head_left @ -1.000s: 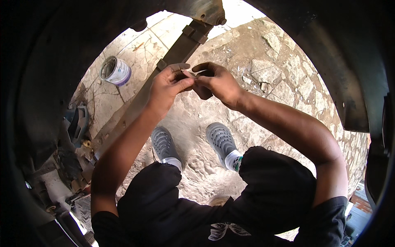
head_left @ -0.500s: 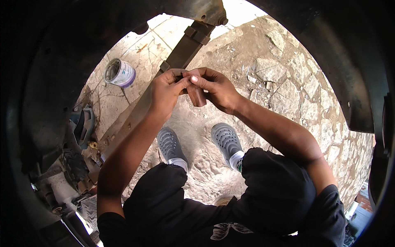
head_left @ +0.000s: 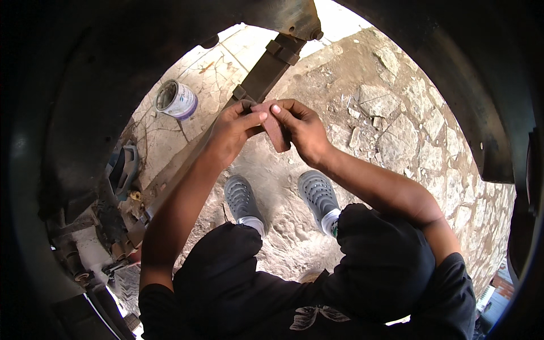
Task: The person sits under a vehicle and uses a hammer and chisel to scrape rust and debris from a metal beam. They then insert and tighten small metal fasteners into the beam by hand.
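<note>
In front of me, above my shoes, I hold a reddish-brown strip that looks like folded sandpaper (head_left: 275, 134). Its lower end hangs free and its broad, matte face is toward me. My left hand (head_left: 228, 131) pinches the upper left edge, thumb on top and fingers curled behind. On the other side, my right hand (head_left: 307, 131) grips the strip with its thumb near the upper edge, the other fingers partly hidden behind it. Just beyond both hands runs a dark metal bar (head_left: 266, 71).
A white and purple can (head_left: 180, 102) stands on cracked tiles at the left. Dark curved metal (head_left: 470, 85) arches around me on both sides and overhead. Tools and parts (head_left: 122, 170) lie at the left, rough stones (head_left: 396, 139) at the right. My grey clogs (head_left: 245, 198) rest on uneven ground.
The strip has turned, showing more of its broad face. My thumbs, which were nearly touching, have moved slightly apart. The surroundings have shifted a little to the right in view.
</note>
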{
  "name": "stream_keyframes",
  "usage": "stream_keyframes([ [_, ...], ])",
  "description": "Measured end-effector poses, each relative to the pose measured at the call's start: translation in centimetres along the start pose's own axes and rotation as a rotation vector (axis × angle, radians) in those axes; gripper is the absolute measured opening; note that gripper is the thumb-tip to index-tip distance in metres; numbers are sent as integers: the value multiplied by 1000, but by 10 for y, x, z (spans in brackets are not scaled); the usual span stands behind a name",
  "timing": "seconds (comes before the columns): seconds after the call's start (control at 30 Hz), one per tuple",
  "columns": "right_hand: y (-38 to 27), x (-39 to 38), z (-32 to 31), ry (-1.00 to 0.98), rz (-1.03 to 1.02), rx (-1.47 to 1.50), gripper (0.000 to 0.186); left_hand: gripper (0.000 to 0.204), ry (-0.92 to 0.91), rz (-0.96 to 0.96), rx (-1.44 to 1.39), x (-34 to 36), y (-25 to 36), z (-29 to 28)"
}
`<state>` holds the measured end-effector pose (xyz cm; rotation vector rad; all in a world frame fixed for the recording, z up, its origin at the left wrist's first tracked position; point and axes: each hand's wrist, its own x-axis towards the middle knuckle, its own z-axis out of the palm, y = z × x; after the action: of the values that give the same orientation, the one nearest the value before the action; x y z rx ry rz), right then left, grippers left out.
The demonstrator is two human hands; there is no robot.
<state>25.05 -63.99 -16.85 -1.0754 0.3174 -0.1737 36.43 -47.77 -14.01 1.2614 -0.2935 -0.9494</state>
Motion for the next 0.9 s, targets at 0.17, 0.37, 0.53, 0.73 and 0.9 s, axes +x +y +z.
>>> stream_keyframes([
  [0.17,8,-8,1,-118,39,29,31,18,36,43,95,-14,-8,-15],
  [0.37,13,-16,-6,-275,221,-45,39,19,43,78,256,-18,-31,-36],
  [0.53,20,-10,2,-170,206,187,40,15,152,28,-3,-19,-19,-6],
  [0.73,10,-9,20,-91,152,233,36,11,297,339,579,-6,-27,-15],
  [0.9,-4,29,2,299,-51,92,34,19,444,588,735,0,-1,-4],
])
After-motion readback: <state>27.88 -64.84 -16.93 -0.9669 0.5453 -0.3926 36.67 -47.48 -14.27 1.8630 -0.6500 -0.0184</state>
